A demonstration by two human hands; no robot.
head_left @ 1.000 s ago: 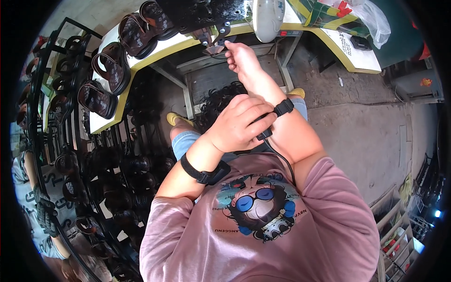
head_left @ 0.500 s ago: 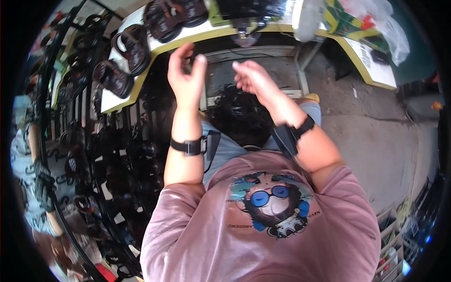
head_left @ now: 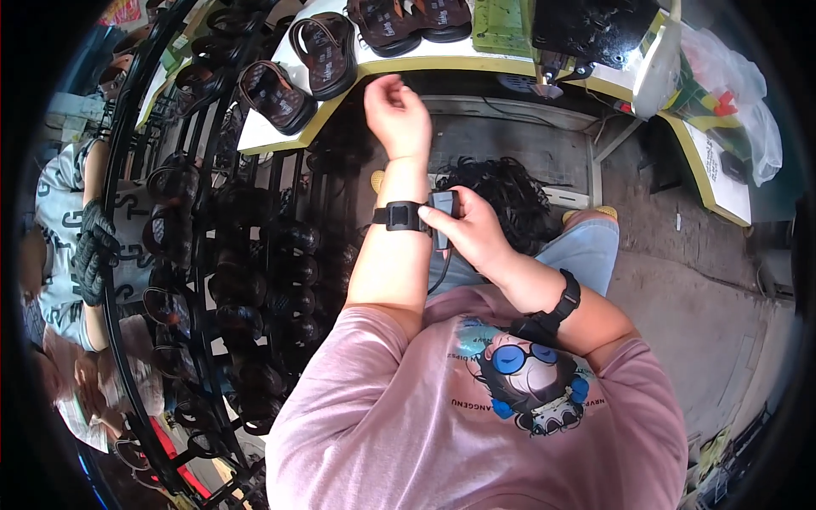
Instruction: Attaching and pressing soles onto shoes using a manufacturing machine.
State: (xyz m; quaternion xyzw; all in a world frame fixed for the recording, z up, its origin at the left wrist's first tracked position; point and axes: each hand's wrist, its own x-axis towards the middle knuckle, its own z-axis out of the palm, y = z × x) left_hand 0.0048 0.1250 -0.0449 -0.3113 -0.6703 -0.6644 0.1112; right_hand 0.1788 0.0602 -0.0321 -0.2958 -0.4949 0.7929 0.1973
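Shifted since half a second ago: right hand (head_left: 476,225), drawn back from mid-air before the lap to the left forearm, now at a grey-black box (head_left: 441,238) there. Left hand (head_left: 398,119) also altered, from thumb and fingers spread wide to a loose half-curl. View swung too, with the surface (head_left: 280,143) and its load sitting further right in the picture.

Pose, left: forearm pointing away from the body, nearly straight up the view; wrist bent slightly, fingers blurred and curled near the surface's yellow edge, narrow gap at the thumb. Pose, right: elbow bent, forearm slanting in from lower right; holding the box, thumb laid across it, tip reaching the black strap (head_left: 402,216), fingers round the far side.

Box: on the inner side of the left forearm, beside the strap, long axis roughly along the forearm. Cable (head_left: 444,272) trailing from the near end, toward the shirt (head_left: 357,399).

Counts: two straps in all, one per forearm, the second strap (head_left: 569,297) on the right. Four dark sandals (head_left: 323,55) on the surface. One black machine (head_left: 586,30), one white lamp (head_left: 659,72), right of the sandals.
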